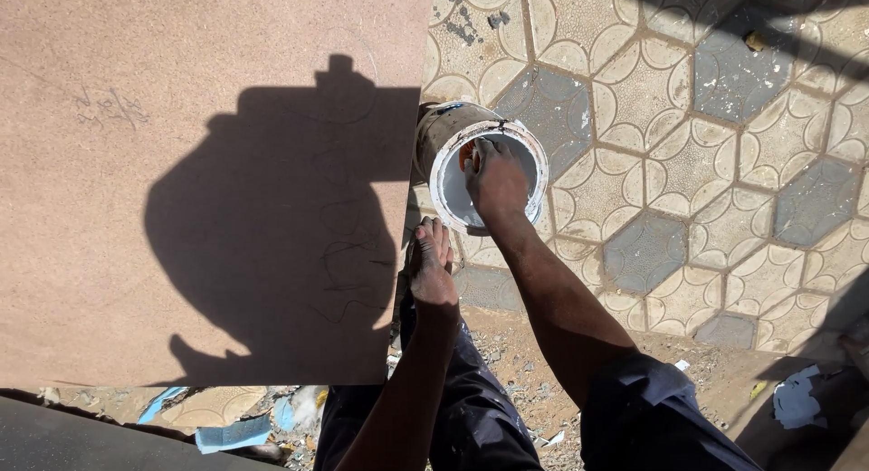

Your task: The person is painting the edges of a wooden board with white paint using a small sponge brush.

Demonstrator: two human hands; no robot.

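A large brown board (pixel 181 163) fills the left of the view, with my shadow across it. My left hand (pixel 431 263) rests against the board's right edge, fingers together. My right hand (pixel 496 177) reaches down into a white paint-stained bucket (pixel 534 150) standing on the ground beside the board. Something orange shows by the fingers inside the bucket; the fingers are curled and I cannot tell what they hold. The bucket's inside looks grey-white.
Patterned paving (pixel 688 100) of beige and grey hexagons covers the ground on the right. Sandy dirt and rubble (pixel 516 344) lie near my legs. Blue and white paper scraps (pixel 231 430) sit under the board's near edge. A dark surface (pixel 54 439) is at bottom left.
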